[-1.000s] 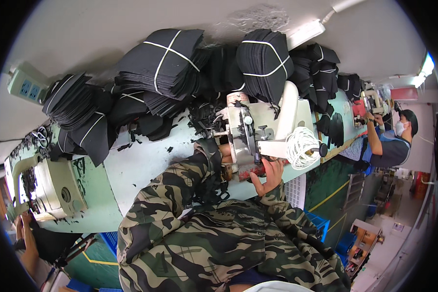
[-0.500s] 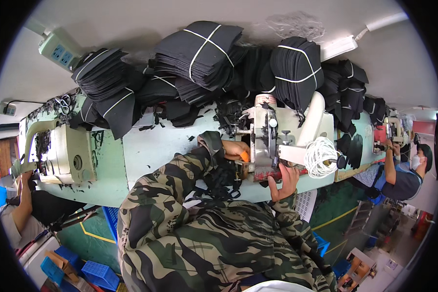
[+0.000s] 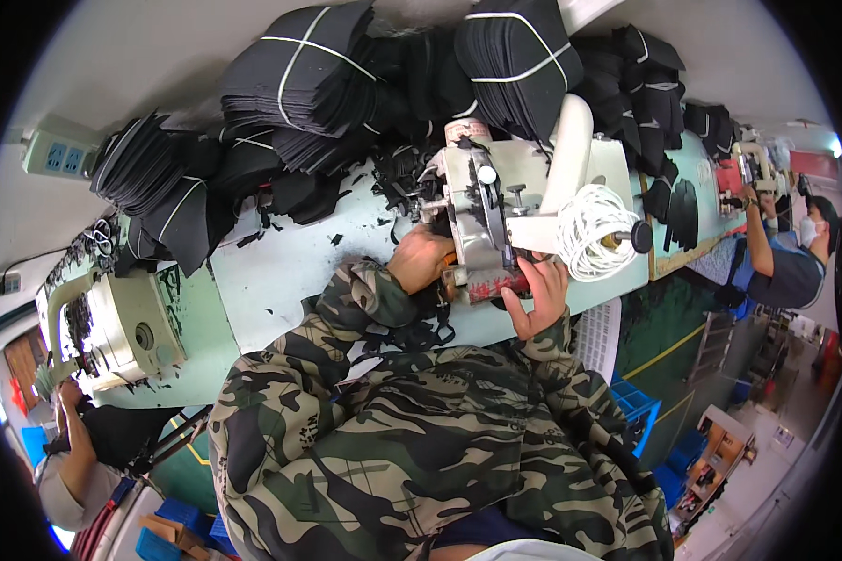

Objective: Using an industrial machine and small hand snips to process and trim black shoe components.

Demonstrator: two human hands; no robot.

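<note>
A cream sewing-type machine (image 3: 482, 201) with a curved white arm (image 3: 571, 154) stands on the pale green bench in front of me. My left hand (image 3: 419, 260) is closed at the machine's left side. Something orange (image 3: 449, 259) shows at its fingertips; I cannot tell whether it is held or worn. Beside a red, worn bar (image 3: 494, 286) along the machine's front is my right hand (image 3: 539, 297), fingers stretched upward and thumb apart. Its fingertips reach the machine's front, partly hidden there. Black scraps (image 3: 426, 327) hang below my left hand.
Tied stacks of black sheets (image 3: 299, 70) line the wall. A coil of white cord (image 3: 594, 234) hangs on the machine's right. Another machine (image 3: 122, 323) stands at the left, near a person's arm (image 3: 77, 449). A masked co-worker (image 3: 786, 257) works at the far right.
The view has shifted, so the bench and machine sit higher and further left. My left hand now hides more of the orange thing. My right fingers reach slightly further up the machine's front.
</note>
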